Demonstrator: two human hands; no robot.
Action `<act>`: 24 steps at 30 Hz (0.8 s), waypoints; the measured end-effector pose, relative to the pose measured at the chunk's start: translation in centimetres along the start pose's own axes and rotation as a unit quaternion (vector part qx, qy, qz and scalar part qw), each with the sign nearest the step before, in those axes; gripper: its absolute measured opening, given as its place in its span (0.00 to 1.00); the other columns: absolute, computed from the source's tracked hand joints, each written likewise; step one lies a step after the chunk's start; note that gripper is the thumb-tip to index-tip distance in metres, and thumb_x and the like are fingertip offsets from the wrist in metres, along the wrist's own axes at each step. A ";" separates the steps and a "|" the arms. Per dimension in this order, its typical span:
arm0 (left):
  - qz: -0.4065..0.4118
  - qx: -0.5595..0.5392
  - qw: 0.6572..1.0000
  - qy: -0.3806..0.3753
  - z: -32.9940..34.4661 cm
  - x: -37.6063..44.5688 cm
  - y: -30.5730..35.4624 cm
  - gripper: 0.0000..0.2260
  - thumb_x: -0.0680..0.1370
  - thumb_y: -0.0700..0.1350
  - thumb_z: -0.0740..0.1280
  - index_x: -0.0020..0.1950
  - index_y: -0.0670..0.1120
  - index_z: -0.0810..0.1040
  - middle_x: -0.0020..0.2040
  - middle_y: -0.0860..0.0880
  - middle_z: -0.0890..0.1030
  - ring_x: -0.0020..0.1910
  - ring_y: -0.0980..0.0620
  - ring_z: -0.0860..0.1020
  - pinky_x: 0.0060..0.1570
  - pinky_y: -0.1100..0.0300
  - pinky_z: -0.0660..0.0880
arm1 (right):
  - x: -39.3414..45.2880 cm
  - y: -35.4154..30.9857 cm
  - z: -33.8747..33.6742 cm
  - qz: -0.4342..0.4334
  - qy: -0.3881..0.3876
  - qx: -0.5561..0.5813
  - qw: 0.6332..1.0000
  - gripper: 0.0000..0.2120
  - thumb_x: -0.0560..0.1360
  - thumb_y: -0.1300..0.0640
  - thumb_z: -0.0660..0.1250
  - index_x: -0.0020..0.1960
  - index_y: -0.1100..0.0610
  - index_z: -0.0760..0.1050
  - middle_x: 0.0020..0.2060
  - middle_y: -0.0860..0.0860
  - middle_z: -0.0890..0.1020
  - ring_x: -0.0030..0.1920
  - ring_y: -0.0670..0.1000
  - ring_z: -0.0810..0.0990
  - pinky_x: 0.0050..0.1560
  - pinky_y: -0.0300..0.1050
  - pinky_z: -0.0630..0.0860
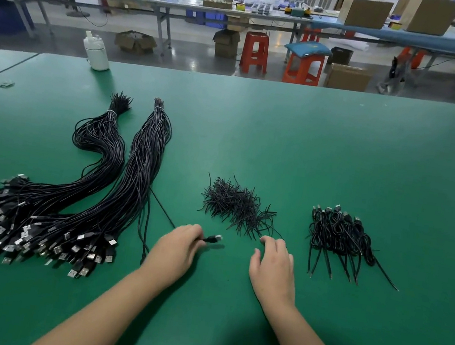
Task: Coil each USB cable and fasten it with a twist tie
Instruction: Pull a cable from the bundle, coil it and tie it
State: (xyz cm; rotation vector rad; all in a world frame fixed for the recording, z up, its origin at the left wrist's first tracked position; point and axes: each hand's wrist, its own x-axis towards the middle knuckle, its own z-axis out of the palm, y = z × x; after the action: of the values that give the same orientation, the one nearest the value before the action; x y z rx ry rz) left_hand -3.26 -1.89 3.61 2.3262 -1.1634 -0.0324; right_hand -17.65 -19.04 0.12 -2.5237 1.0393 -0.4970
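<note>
Left hand [179, 246]: palm down over the green table [340, 159]; fingers curled round the plug end of one USB cable [161, 209]; the connector [214, 239] sticks out past the fingertips toward the right hand.
Held cable: its cord runs from under the left hand up and away to the left, toward the uncoiled bundles.
Right hand [274, 263]: palm down, fingers loosely bent, gripping nothing; fingertips at the near edge of the twist-tie pile; whether they touch a tie cannot be told.
Twist ties [234, 206]: loose black heap just beyond both hands, nearer the right one.
Uncoiled bundles [75, 194]: two long bound bunches of black cables, to the left of the left hand; plug ends fan out level with the left wrist, far ends reach well beyond it.
Finished coils [340, 236]: small stack of tied cables to the right of the right hand, apart from it.
White bottle [96, 51]: at the table's far edge, well beyond the left hand.
</note>
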 end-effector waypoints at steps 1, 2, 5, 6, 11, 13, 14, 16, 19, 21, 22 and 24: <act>-0.036 -0.061 0.997 0.013 0.8 -0.2 1.3 0.06 0.81 0.46 0.65 0.45 0.49 0.71 0.38 0.56 0.74 0.38 0.58 0.72 0.39 0.63 0.69 | 0.0 0.0 0.0 -0.001 0.001 0.003 1.000 0.16 0.81 0.53 0.60 0.68 0.55 0.72 0.55 0.48 0.75 0.47 0.47 0.68 0.54 0.45 0.73; -0.079 -0.136 0.987 0.021 1.6 -0.3 2.6 0.07 0.80 0.45 0.66 0.44 0.49 0.71 0.37 0.55 0.76 0.37 0.59 0.74 0.40 0.65 0.70 | 0.0 0.0 0.0 -0.002 0.002 0.005 1.000 0.16 0.81 0.53 0.60 0.68 0.55 0.72 0.55 0.48 0.75 0.47 0.47 0.69 0.53 0.45 0.73; -0.187 -0.343 0.921 -0.002 4.2 -0.4 6.2 0.07 0.81 0.43 0.65 0.43 0.50 0.72 0.41 0.50 0.82 0.41 0.54 0.81 0.48 0.56 0.78 | 0.0 0.1 0.0 -0.004 0.007 0.006 1.000 0.16 0.81 0.54 0.61 0.67 0.55 0.73 0.54 0.49 0.75 0.46 0.48 0.68 0.52 0.45 0.72; -0.175 -0.323 0.930 -0.006 4.8 -0.5 6.8 0.08 0.81 0.44 0.65 0.43 0.51 0.71 0.42 0.50 0.81 0.42 0.55 0.79 0.47 0.58 0.76 | 0.0 0.0 0.0 -0.005 0.010 0.007 1.000 0.16 0.81 0.54 0.61 0.67 0.55 0.73 0.54 0.50 0.75 0.45 0.48 0.68 0.52 0.46 0.72; 0.014 -0.110 0.994 -0.006 7.2 -1.9 6.8 0.05 0.82 0.48 0.60 0.47 0.51 0.67 0.43 0.56 0.68 0.40 0.57 0.65 0.41 0.64 0.62 | 0.0 0.1 -0.2 0.004 0.005 0.022 1.000 0.15 0.81 0.55 0.62 0.66 0.55 0.73 0.55 0.50 0.75 0.46 0.49 0.69 0.52 0.46 0.73; 0.023 -0.096 0.995 0.024 7.4 -2.2 6.7 0.05 0.82 0.48 0.60 0.47 0.50 0.67 0.43 0.56 0.67 0.39 0.56 0.66 0.40 0.64 0.63 | -0.1 0.0 -0.3 0.003 0.013 0.030 0.999 0.14 0.81 0.55 0.62 0.65 0.55 0.74 0.54 0.49 0.76 0.47 0.47 0.70 0.52 0.46 0.74; 0.015 -0.103 0.994 0.041 7.4 -2.3 6.8 0.06 0.82 0.47 0.60 0.46 0.50 0.66 0.42 0.56 0.67 0.39 0.56 0.67 0.39 0.64 0.63 | -0.1 -0.1 -0.3 0.001 0.019 0.039 0.999 0.14 0.80 0.55 0.62 0.65 0.55 0.74 0.54 0.49 0.76 0.47 0.46 0.70 0.52 0.46 0.75; -0.030 -0.141 0.986 0.079 7.1 -2.3 7.0 0.07 0.82 0.46 0.60 0.45 0.52 0.64 0.41 0.57 0.67 0.39 0.58 0.70 0.37 0.65 0.61 | -0.1 -0.1 -0.4 -0.009 0.024 0.059 0.998 0.12 0.80 0.57 0.62 0.63 0.54 0.76 0.53 0.47 0.76 0.48 0.46 0.73 0.52 0.43 0.74; -0.143 -0.238 0.948 0.152 6.4 -1.8 6.8 0.08 0.82 0.43 0.61 0.44 0.49 0.66 0.44 0.52 0.70 0.39 0.58 0.76 0.38 0.64 0.68 | -0.2 0.2 -0.6 -0.050 0.008 0.113 0.992 0.10 0.78 0.59 0.63 0.55 0.50 0.80 0.49 0.41 0.77 0.50 0.43 0.76 0.49 0.41 0.75; -0.208 -0.329 0.902 0.187 6.0 -1.3 6.4 0.07 0.83 0.42 0.61 0.44 0.45 0.68 0.49 0.50 0.68 0.39 0.56 0.81 0.39 0.64 0.77 | -0.7 -0.4 -0.5 -0.070 -0.035 0.192 0.978 0.11 0.78 0.60 0.63 0.54 0.49 0.82 0.50 0.38 0.78 0.52 0.40 0.76 0.52 0.39 0.76; -0.224 -0.350 0.888 0.197 5.8 -1.1 6.2 0.07 0.83 0.41 0.61 0.44 0.44 0.69 0.50 0.50 0.68 0.39 0.59 0.81 0.40 0.67 0.77 | -1.1 -1.0 -0.3 -0.077 -0.067 0.239 0.966 0.12 0.78 0.59 0.63 0.55 0.50 0.82 0.51 0.38 0.78 0.53 0.40 0.77 0.54 0.38 0.76; -0.236 -0.319 0.897 0.194 5.8 -0.9 5.7 0.08 0.82 0.41 0.63 0.43 0.43 0.71 0.50 0.51 0.68 0.42 0.64 0.77 0.43 0.69 0.73 | -1.6 -2.5 0.4 -0.083 -0.138 0.298 0.941 0.13 0.78 0.57 0.64 0.60 0.51 0.81 0.54 0.40 0.78 0.52 0.40 0.79 0.57 0.41 0.77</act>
State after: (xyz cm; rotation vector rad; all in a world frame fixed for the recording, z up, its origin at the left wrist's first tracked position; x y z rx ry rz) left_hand -9.48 -6.56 1.16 1.8401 -0.2974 -0.1018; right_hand -17.04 -16.16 0.68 -2.0597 0.4771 -0.4097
